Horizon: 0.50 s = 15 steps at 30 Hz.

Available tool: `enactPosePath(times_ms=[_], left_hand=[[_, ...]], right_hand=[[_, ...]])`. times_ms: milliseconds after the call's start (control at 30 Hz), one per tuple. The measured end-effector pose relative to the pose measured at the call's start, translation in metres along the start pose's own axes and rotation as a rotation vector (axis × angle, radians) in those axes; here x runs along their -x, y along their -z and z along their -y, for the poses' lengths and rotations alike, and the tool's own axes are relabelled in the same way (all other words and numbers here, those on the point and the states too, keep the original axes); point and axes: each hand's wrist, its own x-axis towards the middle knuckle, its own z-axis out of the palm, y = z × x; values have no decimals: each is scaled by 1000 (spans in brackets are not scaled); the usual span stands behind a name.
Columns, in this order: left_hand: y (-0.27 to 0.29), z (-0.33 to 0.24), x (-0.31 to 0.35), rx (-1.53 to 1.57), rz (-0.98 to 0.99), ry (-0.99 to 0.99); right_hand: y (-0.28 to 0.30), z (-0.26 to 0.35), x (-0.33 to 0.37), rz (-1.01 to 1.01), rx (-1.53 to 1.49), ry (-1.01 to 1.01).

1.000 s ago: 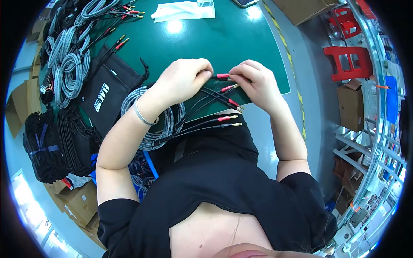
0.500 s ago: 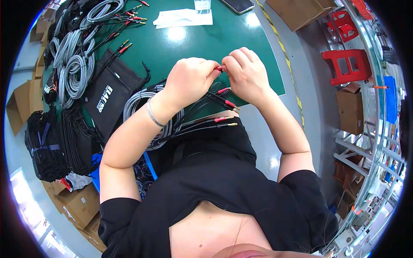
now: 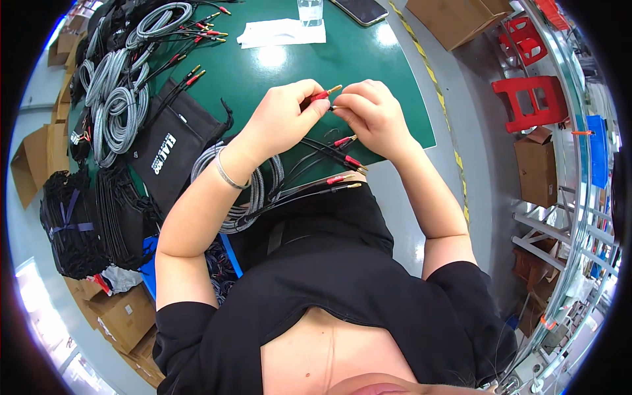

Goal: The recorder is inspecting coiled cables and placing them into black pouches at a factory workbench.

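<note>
My left hand [image 3: 283, 118] is closed, pinching a red banana plug [image 3: 320, 96] whose gold tip points up and to the right. Close beside it, my right hand [image 3: 376, 117] pinches a small dark piece with a pale end, too small to make out. Below both hands, a coiled grey braided cable [image 3: 205, 164] lies at the table's near edge, partly behind my left forearm. Its black leads fan out to the right and end in loose plugs, among them a red banana plug [image 3: 353, 160] and a black banana plug [image 3: 337, 189].
Several grey cable coils [image 3: 118, 118] are heaped at the left of the green table [image 3: 388, 85], by a black drawstring pouch [image 3: 164, 141]. At the far side are a white paper [image 3: 276, 33], a clear cup [image 3: 311, 12] and a phone [image 3: 362, 9]. Stacked black pouches [image 3: 69, 227] sit lower left.
My hands have drawn slightly apart. The red plug in my left hand now shows its gold tip, which was hidden between the fingers before. My right fingers have shifted to a small dark piece below it.
</note>
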Motion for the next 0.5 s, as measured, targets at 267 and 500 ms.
enactPosePath(times_ms=[267,500], left_hand=[[2,7,2,-332,-11,-344],[2,36,-15,-788,-125,-448]], right_hand=[[-5,1,-3,15,4,135],[-8,7,-1,47,-117,-303]])
